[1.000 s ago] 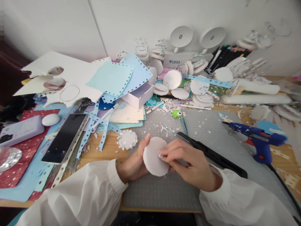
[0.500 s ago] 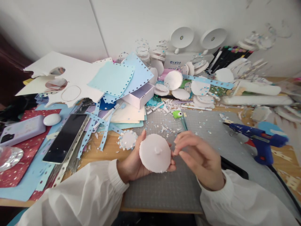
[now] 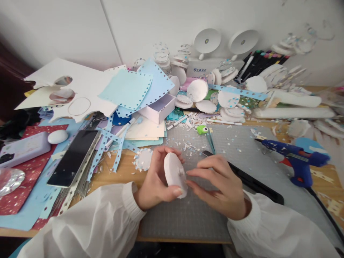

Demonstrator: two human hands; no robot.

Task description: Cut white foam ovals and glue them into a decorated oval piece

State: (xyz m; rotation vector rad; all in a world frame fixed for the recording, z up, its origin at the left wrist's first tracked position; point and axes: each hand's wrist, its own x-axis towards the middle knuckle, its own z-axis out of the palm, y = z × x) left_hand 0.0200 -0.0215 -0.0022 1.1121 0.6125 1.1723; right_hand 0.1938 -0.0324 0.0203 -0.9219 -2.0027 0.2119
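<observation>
My left hand [image 3: 158, 184] is closed around a thick white disc [image 3: 172, 173], thumb in front and fingers behind. The disc is tilted nearly edge-on, with a small whitish lump [image 3: 181, 172] on its right face. Close against that face, my right hand [image 3: 219, 184] has its thumb and index fingertips slightly apart; nothing shows between them. A white disc edged with pale blue bits [image 3: 143, 159] lies on the table just beyond my left hand. Partly behind my right hand, a long black tool [image 3: 258, 184] rests on the grey cutting mat [image 3: 185, 220].
A blue glue gun [image 3: 298, 157] with a cord lies at the right. Tweezers with a green end [image 3: 202, 129] sit on the mat among scraps. White discs [image 3: 197, 90], punched paper sheets [image 3: 126, 87] and an open box [image 3: 158, 109] crowd the back. A phone [image 3: 73, 157] lies left.
My left hand has turned the disc from facing up to nearly edge-on, its thumb now in front. My right hand has moved left to the disc, its fingertips parting slightly.
</observation>
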